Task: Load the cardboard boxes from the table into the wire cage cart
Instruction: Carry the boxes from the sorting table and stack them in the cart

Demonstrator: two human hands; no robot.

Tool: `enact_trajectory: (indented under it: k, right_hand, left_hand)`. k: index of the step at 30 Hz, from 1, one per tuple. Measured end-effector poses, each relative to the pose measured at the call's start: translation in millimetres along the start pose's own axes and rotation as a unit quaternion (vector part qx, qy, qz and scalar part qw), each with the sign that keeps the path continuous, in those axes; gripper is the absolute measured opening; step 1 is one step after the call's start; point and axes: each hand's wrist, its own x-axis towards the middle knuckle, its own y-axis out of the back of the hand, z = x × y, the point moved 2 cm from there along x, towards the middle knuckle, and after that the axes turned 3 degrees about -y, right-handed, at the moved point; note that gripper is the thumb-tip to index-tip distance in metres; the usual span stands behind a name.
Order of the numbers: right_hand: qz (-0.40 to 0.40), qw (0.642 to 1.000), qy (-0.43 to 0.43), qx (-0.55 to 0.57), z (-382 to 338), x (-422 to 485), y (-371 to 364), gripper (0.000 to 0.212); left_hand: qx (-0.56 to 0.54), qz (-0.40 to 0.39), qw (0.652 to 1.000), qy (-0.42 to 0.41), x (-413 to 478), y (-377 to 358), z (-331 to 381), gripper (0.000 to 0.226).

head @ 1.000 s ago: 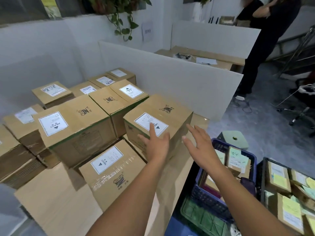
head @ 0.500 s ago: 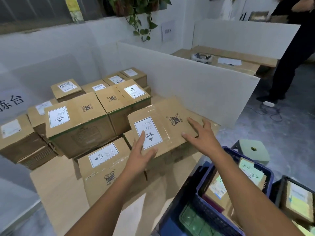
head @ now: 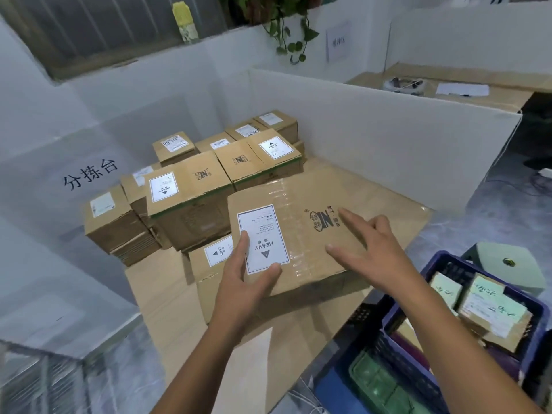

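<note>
A brown cardboard box (head: 301,222) with a white HEAVY label is tipped toward me at the table's front, its top face angled up at the camera. My left hand (head: 248,279) lies on its near left corner, index finger straight along the label's edge and thumb on the label. My right hand (head: 369,243) presses flat on the top face beside the printed logo, fingers spread. Several more labelled boxes (head: 191,189) are stacked behind and to the left. Another box (head: 209,273) sits under my left hand. A blurred wire grid (head: 44,380) shows at the bottom left.
A white partition (head: 373,135) walls the table's far right side. The cardboard-covered table top (head: 167,303) shows bare in front. A blue plastic crate (head: 442,264) with small parcels stands at the lower right, a green stool (head: 513,264) beyond it.
Both hands reached the front box and landed on its top. The box has tipped toward me and slid nearer. My view has swung left.
</note>
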Motion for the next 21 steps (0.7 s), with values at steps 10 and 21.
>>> enact_trajectory:
  k: [10,21]
  right_hand:
    - [-0.078,0.989,0.122,0.038,-130.7,-57.1,-116.9,0.074]
    - [-0.222,0.938,0.266,0.016,-287.4,-193.7,-294.6,0.071]
  left_hand:
    - [-0.002,0.198,0.98,-0.012,-103.6,160.2,-10.6,0.096]
    - [0.033,0.369,0.928,0.034,-280.7,359.7,-80.2,0.102]
